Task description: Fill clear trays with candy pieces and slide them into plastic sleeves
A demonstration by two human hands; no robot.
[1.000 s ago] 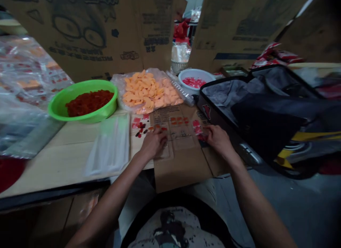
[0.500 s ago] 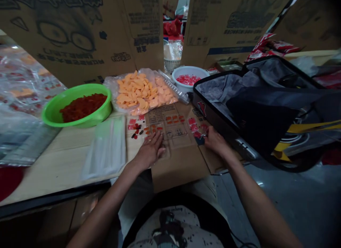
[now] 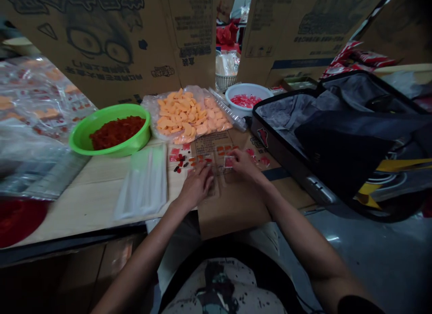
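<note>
My left hand (image 3: 198, 183) lies flat, fingers spread, on a clear plastic bag (image 3: 218, 179) resting on a brown cardboard sheet (image 3: 236, 206). My right hand (image 3: 243, 163) has come in beside it and pinches a small red wrapped packet (image 3: 228, 161) over the bag. More small red packets (image 3: 259, 159) lie to the right on the cardboard. A few red and dark pieces (image 3: 178, 160) lie to the left of my left hand.
A green bowl (image 3: 111, 145) of dark red pieces, a bag of orange slices (image 3: 187, 114) and a white bowl (image 3: 249, 91) of red packets stand behind. A stack of clear bags (image 3: 143, 181) lies left. An open black suitcase (image 3: 324, 125) stands right. Cardboard boxes (image 3: 111, 39) wall the back.
My right hand moved left from the packets by the suitcase to the middle, now pinching one red packet over the bag. My left hand stayed pressed on the bag.
</note>
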